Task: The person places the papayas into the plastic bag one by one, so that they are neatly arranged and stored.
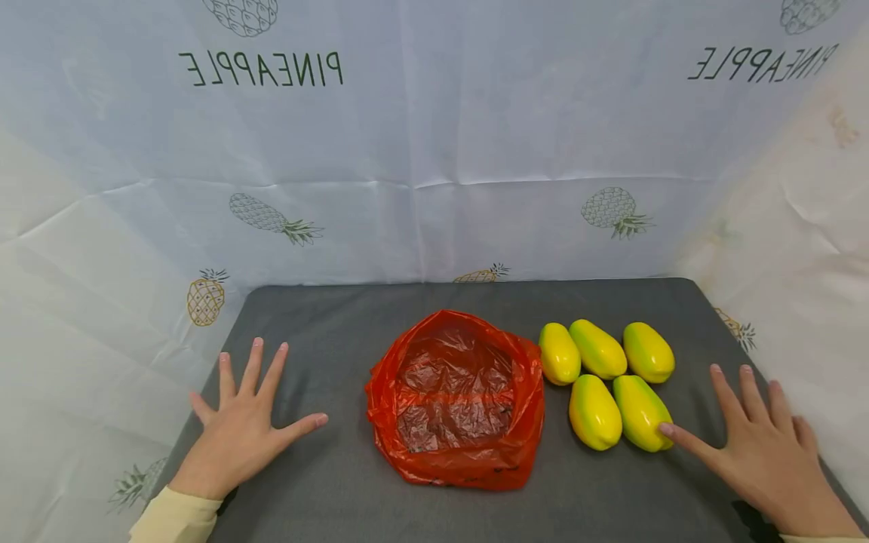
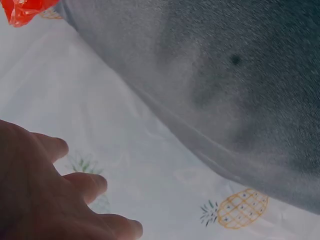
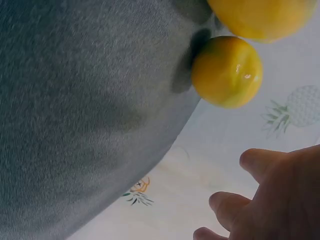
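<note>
A red plastic bag (image 1: 456, 471) stands at mid-table with its mouth spread wide toward the camera. Right of it lie several glossy yellow-green fruits (image 1: 596, 411), shaped like mangoes or small papayas; the leftmost one meets the bag's rim. My left hand (image 1: 237, 437), fingers spread and holding nothing, is over the table's left side, apart from the bag. Over the right side my right hand (image 1: 770, 452) is also spread. Its thumb overlaps the nearest fruit (image 1: 641, 415) in the head view; whether it touches, I cannot tell. The right wrist view shows its fingers apart from a yellow fruit (image 3: 227, 72).
Dark grey cloth covers the table (image 1: 305, 324), whose far corners are rounded. White curtains (image 1: 421, 136) printed with pineapples hang behind it and on both sides. A bit of red bag (image 2: 22, 11) shows at a corner of the left wrist view.
</note>
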The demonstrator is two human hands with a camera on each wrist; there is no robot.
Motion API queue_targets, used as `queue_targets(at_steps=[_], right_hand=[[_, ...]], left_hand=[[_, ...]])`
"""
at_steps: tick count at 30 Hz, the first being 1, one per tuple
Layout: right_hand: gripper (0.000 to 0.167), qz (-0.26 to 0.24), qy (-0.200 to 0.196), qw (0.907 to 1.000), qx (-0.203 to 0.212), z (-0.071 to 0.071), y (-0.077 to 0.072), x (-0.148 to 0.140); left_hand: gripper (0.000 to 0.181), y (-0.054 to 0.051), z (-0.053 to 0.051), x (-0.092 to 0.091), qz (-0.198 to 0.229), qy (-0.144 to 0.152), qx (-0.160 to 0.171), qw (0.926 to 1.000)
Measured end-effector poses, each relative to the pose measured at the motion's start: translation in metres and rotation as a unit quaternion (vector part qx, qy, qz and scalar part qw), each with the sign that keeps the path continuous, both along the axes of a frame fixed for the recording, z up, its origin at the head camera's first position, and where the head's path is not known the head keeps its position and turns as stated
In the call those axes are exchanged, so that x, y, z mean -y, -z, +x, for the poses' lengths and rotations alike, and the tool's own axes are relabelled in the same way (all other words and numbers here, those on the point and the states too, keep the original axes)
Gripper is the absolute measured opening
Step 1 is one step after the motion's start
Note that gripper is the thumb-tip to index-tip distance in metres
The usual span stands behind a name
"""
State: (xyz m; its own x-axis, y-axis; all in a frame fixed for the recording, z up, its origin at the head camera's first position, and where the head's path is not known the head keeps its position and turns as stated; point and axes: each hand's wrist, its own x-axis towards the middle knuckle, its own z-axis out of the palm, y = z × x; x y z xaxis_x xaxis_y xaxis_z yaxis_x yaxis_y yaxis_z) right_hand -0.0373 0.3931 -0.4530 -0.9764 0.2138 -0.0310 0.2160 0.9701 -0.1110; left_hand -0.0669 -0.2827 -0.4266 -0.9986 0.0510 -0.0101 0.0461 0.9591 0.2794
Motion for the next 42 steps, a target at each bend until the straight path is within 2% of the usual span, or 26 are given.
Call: queue_targets(at_steps=[4, 8, 12, 16, 22, 26, 30, 34, 42], right_hand=[[0.132, -0.01, -0.01, 0.9999, -0.009, -0.002, 0.0, 0.003], [0.125, -0.028, -0.027, 0.9992, -0.011, -0.004, -0.005, 0.009], [0.117, -0.051, -0.044, 0.9976, 0.018, -0.006, -0.015, 0.016], [0.112, -0.076, -0.044, 0.9953, 0.043, -0.009, -0.023, 0.022], [0.108, -0.112, -0.038, 0.9926, 0.028, -0.012, -0.024, 0.036], [0.108, -0.131, -0.039, 0.9901, 0.028, -0.015, -0.024, 0.048], [0.108, -0.135, -0.036, 0.9897, 0.031, -0.015, -0.023, 0.057], [0.108, -0.128, -0.034, 0.9905, 0.036, -0.016, -0.023, 0.062], [0.106, -0.132, -0.031, 0.9899, 0.04, -0.013, -0.02, 0.064]], left_hand=[[0.124, 0.0, -0.001, -0.003, 0.01, -0.001, 0.002, 0.9999], [0.123, -0.001, -0.003, -0.01, 0.037, 0.007, 0.009, 0.9992], [0.121, -0.004, -0.007, -0.02, 0.074, 0.017, 0.031, 0.9967], [0.118, -0.006, -0.013, -0.036, 0.103, 0.025, 0.04, 0.9935], [0.115, -0.004, -0.025, -0.067, 0.14, 0.04, 0.034, 0.9888], [0.116, -0.002, -0.031, -0.085, 0.165, 0.042, 0.043, 0.9845], [0.116, 0.0, -0.036, -0.097, 0.186, 0.033, 0.065, 0.9798], [0.108, 0.001, -0.04, -0.107, 0.198, 0.016, 0.08, 0.9767], [0.088, 0.001, -0.046, -0.122, 0.228, -0.001, 0.079, 0.9705]])
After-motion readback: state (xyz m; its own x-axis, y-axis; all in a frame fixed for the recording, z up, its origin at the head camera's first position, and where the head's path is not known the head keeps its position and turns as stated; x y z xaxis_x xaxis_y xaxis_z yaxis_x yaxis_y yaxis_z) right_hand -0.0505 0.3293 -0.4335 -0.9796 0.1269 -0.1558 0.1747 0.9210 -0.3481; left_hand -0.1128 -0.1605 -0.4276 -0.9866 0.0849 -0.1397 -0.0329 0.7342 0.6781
